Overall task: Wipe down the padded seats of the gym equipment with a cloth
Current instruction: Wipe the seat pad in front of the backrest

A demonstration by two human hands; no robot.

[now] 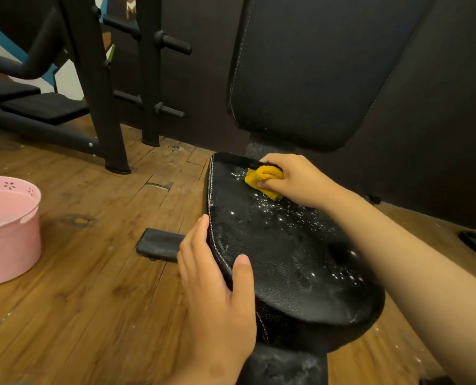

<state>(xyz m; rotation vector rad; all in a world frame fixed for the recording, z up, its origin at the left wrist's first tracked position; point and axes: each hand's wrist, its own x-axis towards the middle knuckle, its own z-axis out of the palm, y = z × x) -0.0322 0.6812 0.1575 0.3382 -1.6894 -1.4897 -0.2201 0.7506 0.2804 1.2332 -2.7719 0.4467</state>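
The right hand (295, 182) has a yellow cloth (261, 180) bunched up in it. Its fingers are curled over the top and the thumb is pinned against the wad, pressing it onto the far end of the seat (286, 259), right by the back edge. The cloth pokes out of the grip on the thumb side, toward the left, and its lower corner touches the vinyl. White suds (273, 209) are sprinkled over the seat just below that hand and along under the forearm, with more near the front right.

The left hand (217, 287) clamps the seat's left edge, thumb laid on top of the padding and the other fingers running along the stitched side. So it's gripping the seat itself, nothing else in it. The two hands are well apart, one at the near left edge and one at the far end.

Straight above the right hand is the black backrest (314, 73), tilted back, with white stitching down its side. Just left of the left hand's fingers a small black block (161, 244) lies on the wood floor (92, 287). Well further left sits a pink bucket (6, 232) with little flower cutouts near the rim. Up and left of both hands stands a black rack (103, 93) with pegs sticking out. Right beside the left wrist the seat's post (284, 365) goes down, with whitish smears on it.
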